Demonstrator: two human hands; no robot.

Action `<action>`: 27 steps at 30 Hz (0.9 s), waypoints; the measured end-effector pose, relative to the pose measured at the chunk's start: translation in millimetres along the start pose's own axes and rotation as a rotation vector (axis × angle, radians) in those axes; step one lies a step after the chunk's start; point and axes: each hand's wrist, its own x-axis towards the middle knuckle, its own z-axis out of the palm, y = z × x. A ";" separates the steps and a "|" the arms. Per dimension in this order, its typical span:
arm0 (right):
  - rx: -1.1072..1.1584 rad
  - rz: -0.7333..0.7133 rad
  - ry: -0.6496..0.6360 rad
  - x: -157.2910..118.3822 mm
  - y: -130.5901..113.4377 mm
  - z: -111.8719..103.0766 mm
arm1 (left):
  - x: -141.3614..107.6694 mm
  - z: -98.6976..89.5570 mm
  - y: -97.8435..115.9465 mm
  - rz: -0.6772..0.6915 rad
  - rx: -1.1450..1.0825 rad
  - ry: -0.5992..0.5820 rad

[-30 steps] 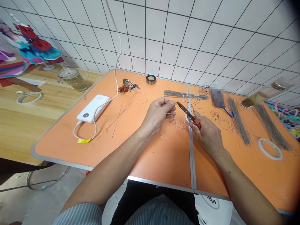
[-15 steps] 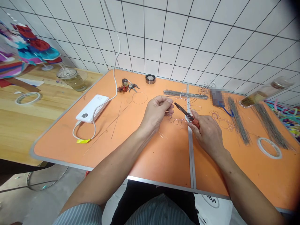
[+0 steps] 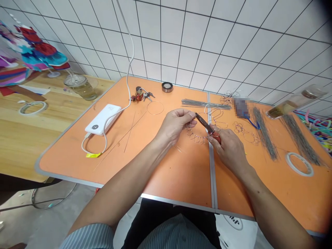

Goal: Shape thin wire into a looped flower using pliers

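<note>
Because the red-handled pliers point straight at the fingertips of the left hand, a slip of the tool could nip or scrape those fingers, most likely if the wire gives way under pressure. The left hand pinches the ring of looped fine wire between thumb and fingers, just above the orange surface, and the right hand is clenched around the pliers' handles, their nose close to the wire; whether the jaws are closed on a strand cannot be told from this view. The ring sits beside the metal seam of the surface, and its loops look thin and soft, so too hard a squeeze could kink or flatten one. A cut or loose end could also spring toward the skin. If the ring swings lower or further out, it could catch on the bundle of straight wire rods just beyond it or on the loose wire shapes to the right, tangling them together.
</note>
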 end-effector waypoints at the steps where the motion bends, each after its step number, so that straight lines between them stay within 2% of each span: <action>1: 0.003 0.004 0.000 0.0 0.4 -0.1 | -0.1 -0.2 0.3 0.003 0.006 0.003; 7: 0.037 0.058 -0.035 -0.2 6.0 1.0 | 4.9 -2.9 3.9 0.041 -0.059 0.071; 14: 0.057 0.095 -0.079 0.3 6.1 1.4 | 8.6 -13.4 7.3 0.034 -0.050 0.222; 21: 0.002 0.058 -0.038 0.7 5.9 2.9 | 6.7 -11.8 7.4 -0.029 -0.055 0.206; 27: -0.036 -0.001 -0.025 -0.8 7.1 5.8 | 3.8 -6.8 5.2 -0.108 -0.085 0.090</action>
